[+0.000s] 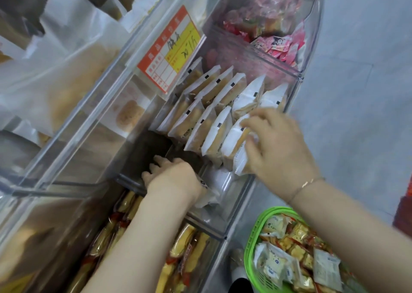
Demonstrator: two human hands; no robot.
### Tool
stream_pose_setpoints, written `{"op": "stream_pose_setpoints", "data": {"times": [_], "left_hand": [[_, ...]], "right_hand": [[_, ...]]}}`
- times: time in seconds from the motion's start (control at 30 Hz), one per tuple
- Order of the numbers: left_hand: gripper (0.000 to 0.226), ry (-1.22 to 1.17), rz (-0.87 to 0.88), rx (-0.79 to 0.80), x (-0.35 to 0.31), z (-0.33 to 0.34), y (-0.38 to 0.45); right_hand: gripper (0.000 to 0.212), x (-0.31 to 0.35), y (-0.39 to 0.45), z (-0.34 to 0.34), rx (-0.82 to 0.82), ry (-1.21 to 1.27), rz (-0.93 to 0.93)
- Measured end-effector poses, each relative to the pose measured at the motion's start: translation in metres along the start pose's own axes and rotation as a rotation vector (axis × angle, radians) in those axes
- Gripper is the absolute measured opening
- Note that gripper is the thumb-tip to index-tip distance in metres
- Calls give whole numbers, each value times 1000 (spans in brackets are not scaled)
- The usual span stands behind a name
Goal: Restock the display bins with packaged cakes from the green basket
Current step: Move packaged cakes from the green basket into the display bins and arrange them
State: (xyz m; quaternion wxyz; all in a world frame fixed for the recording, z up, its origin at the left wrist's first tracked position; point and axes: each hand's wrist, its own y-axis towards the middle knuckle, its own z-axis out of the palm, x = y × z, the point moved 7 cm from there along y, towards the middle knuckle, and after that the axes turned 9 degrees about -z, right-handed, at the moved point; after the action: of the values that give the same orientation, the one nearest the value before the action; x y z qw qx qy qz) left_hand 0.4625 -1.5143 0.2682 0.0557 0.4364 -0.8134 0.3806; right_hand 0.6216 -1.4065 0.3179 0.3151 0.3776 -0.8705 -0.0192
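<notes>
Head view. At centre, my right hand (pixel 274 143) clamps a white packaged cake (pixel 234 141) at the near end of the row in the clear display bin (pixel 236 203). My left hand (pixel 171 174), at eight o'clock from it, curls into the bin's empty gap; I cannot tell whether it holds anything. The green basket (pixel 250 248) at five o'clock holds more packets. I'd seat this packet upright, snug against its neighbours.

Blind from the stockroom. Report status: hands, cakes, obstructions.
Right hand grips white-wrapped cake packet at row's end in clear plastic display bin. Left hand down in bin's bare near end, grip unclear. Green plastic basket holds more packets. Nothing blocking.
</notes>
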Motion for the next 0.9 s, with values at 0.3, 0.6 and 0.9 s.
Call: {"op": "stream_pose_setpoints", "data": {"times": [0.3, 0.6, 0.9], "left_hand": [[62, -213, 0, 22, -3, -16, -2], [45, -372, 66, -207, 29, -43, -57], [35, -756, 508, -416, 47, -55, -91]], "right_hand": [[36, 84, -63, 32, 340, 383, 95], [56, 54, -52, 61, 370, 894, 783], [36, 62, -44, 72, 494, 1054, 881]]}}
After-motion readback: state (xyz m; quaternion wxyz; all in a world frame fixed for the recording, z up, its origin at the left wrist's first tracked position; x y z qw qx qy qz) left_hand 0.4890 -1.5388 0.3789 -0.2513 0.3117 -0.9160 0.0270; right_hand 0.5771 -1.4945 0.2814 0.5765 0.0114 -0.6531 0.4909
